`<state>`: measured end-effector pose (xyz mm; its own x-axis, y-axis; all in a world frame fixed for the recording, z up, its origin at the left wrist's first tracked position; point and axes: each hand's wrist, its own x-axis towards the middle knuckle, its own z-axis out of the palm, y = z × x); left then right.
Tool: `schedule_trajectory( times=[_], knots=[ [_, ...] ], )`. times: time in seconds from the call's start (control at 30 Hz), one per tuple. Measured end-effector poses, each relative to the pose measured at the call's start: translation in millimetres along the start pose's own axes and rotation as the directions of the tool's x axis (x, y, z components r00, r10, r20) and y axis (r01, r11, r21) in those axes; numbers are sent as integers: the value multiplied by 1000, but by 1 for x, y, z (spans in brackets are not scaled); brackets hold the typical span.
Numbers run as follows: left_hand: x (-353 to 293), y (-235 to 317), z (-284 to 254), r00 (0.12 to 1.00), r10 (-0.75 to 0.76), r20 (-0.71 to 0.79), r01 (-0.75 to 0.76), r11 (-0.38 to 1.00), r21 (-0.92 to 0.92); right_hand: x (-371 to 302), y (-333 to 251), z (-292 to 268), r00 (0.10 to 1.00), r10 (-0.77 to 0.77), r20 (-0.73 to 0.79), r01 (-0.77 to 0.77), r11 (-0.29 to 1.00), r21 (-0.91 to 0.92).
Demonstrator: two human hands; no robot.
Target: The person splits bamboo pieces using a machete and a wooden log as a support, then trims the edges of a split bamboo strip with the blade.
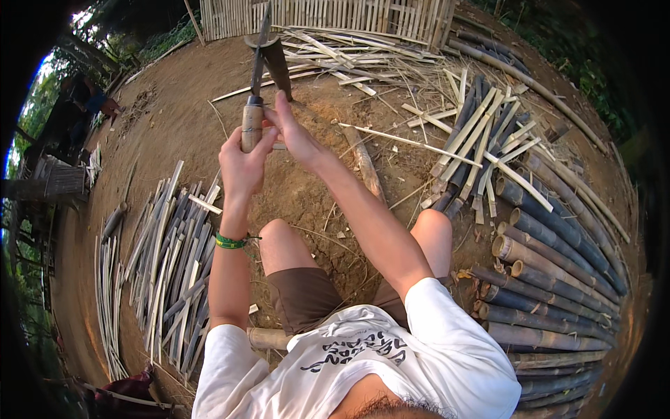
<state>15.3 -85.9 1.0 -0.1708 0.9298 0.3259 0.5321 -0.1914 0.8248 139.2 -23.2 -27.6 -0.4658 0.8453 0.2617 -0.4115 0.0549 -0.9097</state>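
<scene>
My left hand (pixel 241 162) is closed round the light wooden handle of a machete (pixel 256 73), whose narrow dark blade points up and away. A green and yellow bracelet sits on that wrist. My right hand (pixel 299 140) is beside the handle, fingers stretched out and pressed to no visible object; whether its inner side touches the handle or left hand I cannot tell. Just behind the blade, a dark tapered piece (pixel 278 68) with a curved pale rim stands on the dirt, possibly bamboo.
Split bamboo strips (pixel 167 265) lie in a pile on the left. More strips (pixel 474 140) are heaped at the right, above several whole bamboo poles (pixel 551 279). A short log (pixel 364 164) lies ahead of my knees. Farther off stand loose slats (pixel 335 52) and a bamboo fence (pixel 335 17). A person (pixel 98 101) is at the far left.
</scene>
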Motion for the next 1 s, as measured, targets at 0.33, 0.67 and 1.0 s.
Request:
schedule_trajectory(
  times=[0.33, 0.67, 1.0],
  knots=[
    [27, 3, -41, 984, 139, -108, -106, 959, 264, -153, 189, -124, 405, 416, -814, -913, 137, -384],
    [42, -1, -87, 986, 108, -129, -21, 840, 542, -245, 264, -150, 183, 387, -904, -938, -208, -279],
    [90, -26, -75, 990, 81, -116, -5, 840, 543, -219, 226, -182, 434, 516, -738, -886, 392, -247]
  ],
)
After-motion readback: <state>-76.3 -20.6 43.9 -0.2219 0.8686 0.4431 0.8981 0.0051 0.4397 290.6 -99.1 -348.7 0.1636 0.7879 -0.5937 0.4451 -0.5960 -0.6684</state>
